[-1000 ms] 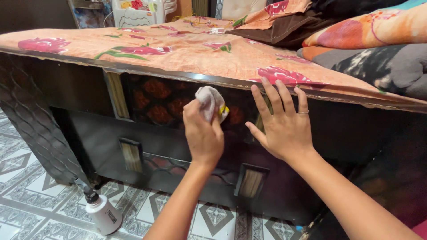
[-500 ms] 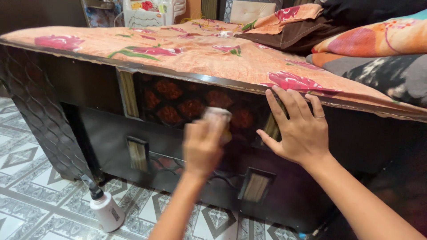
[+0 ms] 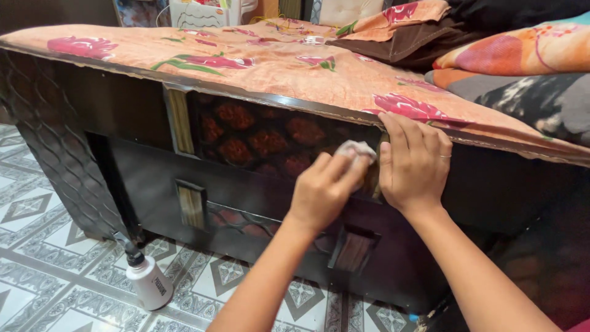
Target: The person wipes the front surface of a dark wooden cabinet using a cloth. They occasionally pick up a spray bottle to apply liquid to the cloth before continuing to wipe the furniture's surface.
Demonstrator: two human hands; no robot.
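Note:
My left hand (image 3: 322,190) grips a small pale cloth (image 3: 356,150) and presses it against the dark glossy footboard (image 3: 141,110) of a bed, at the right end of its patterned red-brown panel (image 3: 264,141). My right hand (image 3: 415,163) rests flat on the footboard just right of the cloth, fingers up over the top edge, a ring on one finger. The two hands almost touch.
An orange flowered sheet (image 3: 258,67) covers the mattress, with pillows (image 3: 522,49) and a dark blanket (image 3: 541,98) at the right. A white spray bottle (image 3: 147,280) stands on the patterned tile floor (image 3: 55,276) at the lower left.
My left hand has slid the cloth to the right and slightly down along the panel, ending beside my right hand. The right hand has stayed on the footboard's top edge.

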